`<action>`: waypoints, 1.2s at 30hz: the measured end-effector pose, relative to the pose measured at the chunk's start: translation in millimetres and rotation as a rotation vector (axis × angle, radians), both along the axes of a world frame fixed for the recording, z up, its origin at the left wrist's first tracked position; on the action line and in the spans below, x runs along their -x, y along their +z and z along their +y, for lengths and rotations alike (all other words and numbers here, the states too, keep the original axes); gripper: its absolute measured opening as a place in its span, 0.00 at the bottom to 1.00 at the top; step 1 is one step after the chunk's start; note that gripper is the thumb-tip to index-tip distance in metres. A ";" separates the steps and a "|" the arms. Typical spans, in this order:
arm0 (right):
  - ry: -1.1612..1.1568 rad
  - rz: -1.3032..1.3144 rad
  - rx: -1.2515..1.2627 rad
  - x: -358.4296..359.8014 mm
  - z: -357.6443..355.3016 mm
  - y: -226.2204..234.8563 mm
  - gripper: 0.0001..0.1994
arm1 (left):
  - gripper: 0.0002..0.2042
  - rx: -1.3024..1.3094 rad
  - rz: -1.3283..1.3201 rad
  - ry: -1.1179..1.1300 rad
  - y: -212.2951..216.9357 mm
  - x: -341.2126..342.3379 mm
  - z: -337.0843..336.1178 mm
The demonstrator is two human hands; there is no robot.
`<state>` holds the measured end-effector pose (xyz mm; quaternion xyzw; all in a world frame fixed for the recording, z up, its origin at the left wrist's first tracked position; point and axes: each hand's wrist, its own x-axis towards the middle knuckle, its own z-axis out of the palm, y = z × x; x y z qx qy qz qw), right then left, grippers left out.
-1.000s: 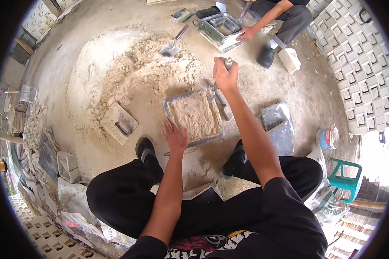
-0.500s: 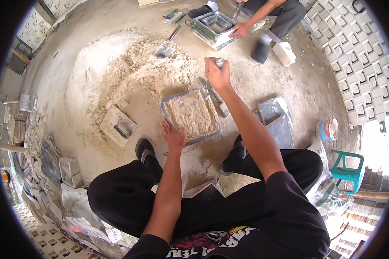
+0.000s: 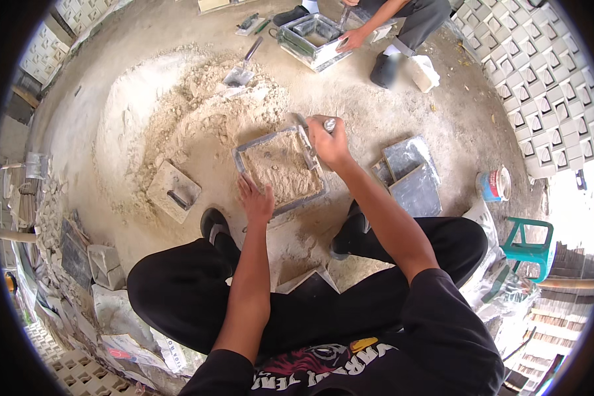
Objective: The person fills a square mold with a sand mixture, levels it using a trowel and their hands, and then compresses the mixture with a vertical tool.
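Observation:
A square grey mould frame lies on the floor between my feet, filled with pale, damp-looking sandy mix. My left hand rests on its left near corner, fingers stretched out over the rim. Wrapped round the upright handle of a hammer-like tool is my right hand, above the frame's far right corner. The tool's long narrow head is at the right edge of the mix. My hand partly hides how head and handle join.
A heap of loose mix with a small shovel lies beyond. Left is a flat board with a handle; right, dark plates, a tin and a green stool. Another person's hand touches a second mould.
My right hand has come down, bringing the tool's head left from beside the frame to the mix's right edge. My left hand stays on the rim. The whole view has shifted slightly.

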<state>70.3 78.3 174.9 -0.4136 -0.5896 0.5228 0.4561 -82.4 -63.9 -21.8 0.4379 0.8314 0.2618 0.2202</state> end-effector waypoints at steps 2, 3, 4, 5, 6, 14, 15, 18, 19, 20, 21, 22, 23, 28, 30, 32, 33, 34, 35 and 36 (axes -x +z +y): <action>0.000 -0.007 0.022 -9.7 -8.3 17.8 0.16 | 0.43 0.010 -0.015 -0.002 0.2 1.1 -0.5; -0.090 0.071 0.003 -4.7 -19.7 18.4 0.18 | 0.43 0.018 -0.023 -0.003 0.9 1.5 -1.0; -0.048 -0.001 -0.022 -6.1 -25.9 12.6 0.18 | 0.43 0.011 -0.023 0.003 -0.2 2.7 -1.7; -0.011 -0.075 -0.057 -9.6 -29.7 7.5 0.18 | 0.43 -0.004 -0.025 0.002 -0.4 2.8 1.5; 0.026 -0.149 -0.091 -12.6 -31.7 3.2 0.18 | 0.43 -0.020 -0.027 0.001 -0.6 2.8 3.5; -0.027 -0.086 -0.142 -24.5 -36.4 -12.0 0.17 | 0.41 -0.029 -0.080 0.008 -6.5 6.9 1.4; -0.038 -0.055 -0.097 -25.0 -32.5 -7.6 0.17 | 0.41 -0.057 -0.084 0.010 -6.3 8.8 3.7; -0.051 0.003 -0.013 -28.8 -33.3 9.1 0.17 | 0.39 -0.030 0.028 0.051 -3.6 2.0 6.5; -0.039 0.004 -0.039 -31.5 -36.8 17.1 0.17 | 0.38 -0.036 0.080 0.044 -1.7 0.0 9.8; -0.037 0.002 -0.062 -34.7 -42.4 21.1 0.17 | 0.38 -0.040 0.130 0.027 -1.5 -5.2 12.6; -0.039 -0.045 -0.090 -33.3 -47.1 20.1 0.17 | 0.37 -0.045 0.180 0.011 -1.2 -9.4 12.7; -0.045 -0.059 -0.065 -32.2 -49.8 12.3 0.17 | 0.36 -0.065 0.187 -0.014 -1.1 -12.7 5.9; -0.053 -0.076 -0.054 -30.9 -48.6 9.9 0.17 | 0.36 -0.097 0.191 -0.039 2.8 -18.7 3.2; -0.107 0.045 -0.034 -28.4 -58.5 20.3 0.17 | 0.35 -0.118 0.192 -0.071 13.8 -27.7 5.3; -0.088 0.007 -0.117 -28.9 -56.9 5.9 0.17 | 0.34 -0.156 0.209 -0.109 15.7 -35.4 11.4; -0.067 -0.034 -0.128 -18.5 -51.7 -7.3 0.17 | 0.34 -0.138 0.220 -0.114 15.1 -33.8 7.5; -0.083 -0.031 -0.090 -14.1 -46.7 -4.8 0.16 | 0.34 -0.124 0.227 -0.111 13.5 -32.0 4.9; -0.083 -0.004 -0.087 -14.7 -44.9 -2.1 0.15 | 0.34 -0.131 0.212 -0.098 11.9 -32.4 6.4; -0.081 0.027 -0.078 -10.5 -49.2 16.4 0.15 | 0.34 -0.133 0.201 -0.083 12.2 -31.2 5.9; -0.079 0.057 -0.069 -6.7 -51.3 25.3 0.15 | 0.34 -0.134 0.189 -0.068 12.3 -29.2 4.3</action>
